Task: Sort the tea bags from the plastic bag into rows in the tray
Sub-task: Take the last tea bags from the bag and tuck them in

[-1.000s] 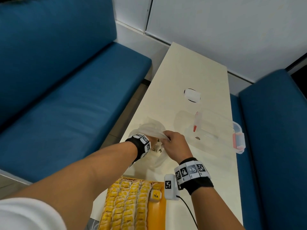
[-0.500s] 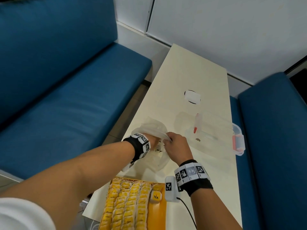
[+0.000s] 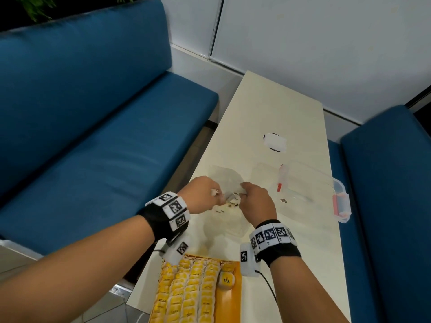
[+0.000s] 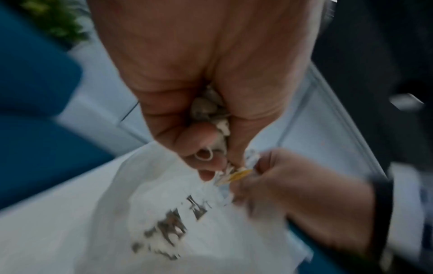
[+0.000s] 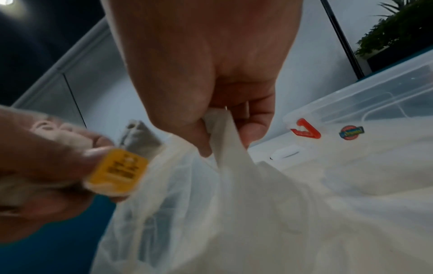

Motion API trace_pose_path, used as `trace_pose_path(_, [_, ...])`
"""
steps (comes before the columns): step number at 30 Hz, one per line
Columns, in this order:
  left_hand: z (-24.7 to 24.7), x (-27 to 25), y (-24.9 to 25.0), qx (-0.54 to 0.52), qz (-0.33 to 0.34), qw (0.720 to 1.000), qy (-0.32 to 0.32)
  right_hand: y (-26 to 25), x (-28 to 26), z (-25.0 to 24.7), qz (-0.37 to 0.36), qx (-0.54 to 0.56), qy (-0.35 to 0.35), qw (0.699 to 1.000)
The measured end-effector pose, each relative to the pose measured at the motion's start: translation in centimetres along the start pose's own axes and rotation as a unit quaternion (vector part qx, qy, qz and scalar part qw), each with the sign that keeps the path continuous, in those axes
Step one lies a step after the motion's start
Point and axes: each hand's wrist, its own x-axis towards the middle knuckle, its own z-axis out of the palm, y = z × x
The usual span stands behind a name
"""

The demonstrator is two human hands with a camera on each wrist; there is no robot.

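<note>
A thin white plastic bag point(image 3: 227, 220) with dark print lies on the cream table point(image 3: 275, 106). My right hand point(image 3: 253, 199) pinches the bag's rim point(image 5: 220, 129) and holds it up. My left hand point(image 3: 203, 197) is curled round a tea bag point(image 5: 138, 137) with a yellow tag point(image 5: 117, 171), just outside the bag's mouth; crumpled tea bag paper point(image 4: 208, 109) shows inside that fist. The yellow tray point(image 3: 229, 306) at the near table edge holds several rows of yellow tea bags point(image 3: 186, 292), and one tea bag marked TEA point(image 3: 226, 279) sits at the top of the right row.
A clear plastic box point(image 3: 310, 194) with pink clips stands right of the bag. A small white paper on a dark ring point(image 3: 275, 142) lies farther back. Blue benches point(image 3: 93, 145) flank the table on both sides. A plant point(image 5: 398, 27) stands behind the left bench.
My left hand has come out of the bag's mouth gripping a tea bag and moved left. The right hand has kept its pinch on the rim.
</note>
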Motion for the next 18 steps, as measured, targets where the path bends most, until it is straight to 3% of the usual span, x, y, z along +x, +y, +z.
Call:
trace_pose_path(1, [0.2, -0.4, -0.5, -0.111, -0.046, 0.993, -0.010, 0.2, -0.2, 0.3, -0.001, 0.020, -0.013, 1.000])
trace_pose_path(4, [1.2, -1.7, -1.6, -0.369, -0.154, 0.915, -0.045, 0.5, -1.4, 0.6, -0.013, 0.063, -0.004, 0.998])
trace_pose_path(8, [2.5, -2.9, -2.7, -0.490, -0.224, 0.841, -0.042, -0.1, -4.2, 0.2, -0.034, 0.154, 0.081, 0.984])
trace_pose_path(12, [3.8, -3.6, -3.5, -0.577, -0.248, 0.776, -0.051, -1.1, -6.9, 0.9, 0.017, 0.264, -0.011, 0.964])
trace_pose_path(15, [4.8, -4.2, -3.6, -0.603, -0.234, 0.760, -0.062, -1.6, -7.1, 1.1, 0.131, 0.401, -0.123, 0.898])
trace_pose_path(18, [5.7, -4.8, -3.5, -0.592, -0.235, 0.770, -0.044, -1.7, -6.9, 1.2, 0.177, 0.472, -0.152, 0.850])
